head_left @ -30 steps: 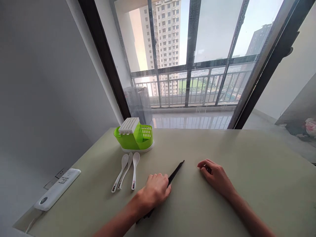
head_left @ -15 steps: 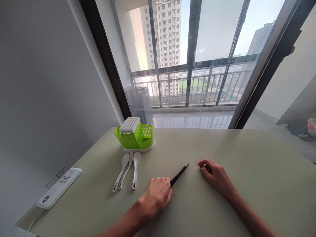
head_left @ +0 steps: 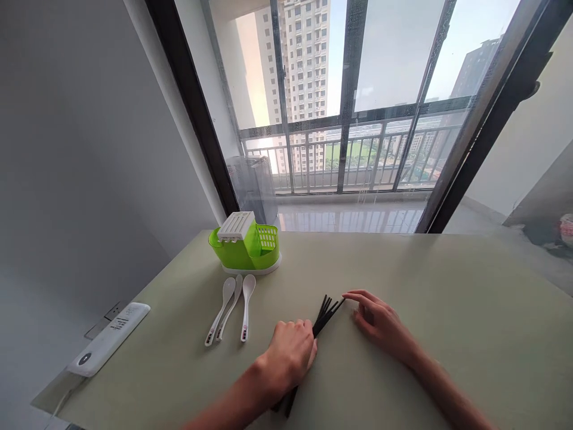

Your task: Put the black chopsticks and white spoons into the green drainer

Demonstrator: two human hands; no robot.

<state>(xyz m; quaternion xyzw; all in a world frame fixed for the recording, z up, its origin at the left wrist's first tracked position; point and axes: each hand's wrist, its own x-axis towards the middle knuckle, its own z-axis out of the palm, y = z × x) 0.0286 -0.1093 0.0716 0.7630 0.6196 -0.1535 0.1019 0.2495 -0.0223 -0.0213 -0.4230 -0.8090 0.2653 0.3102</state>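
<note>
My left hand (head_left: 292, 349) is closed around a bundle of black chopsticks (head_left: 323, 322) low over the table. Their thin tips fan out beyond the knuckles, and the thicker ends show below the wrist. With its index finger stretched out, my right hand (head_left: 380, 322) reaches the tip of the rightmost chopstick; its other fingers are curled loosely and hold nothing visible. Left of my left hand lie three white spoons, among them a right-hand spoon (head_left: 248, 298) set a little apart and a left-hand spoon (head_left: 226, 298) close beside the middle one.
A green cutlery holder (head_left: 237, 255) with a white slotted top stands at the back left of the pale table (head_left: 447, 275). A white power strip (head_left: 110, 339) lies along the left edge by the wall. Behind the table is a glass sliding door.
The chopsticks have spread from a tight bundle into a fan, and their lower ends now show below my left hand. My right hand has moved left and extended its index finger to a tip.
</note>
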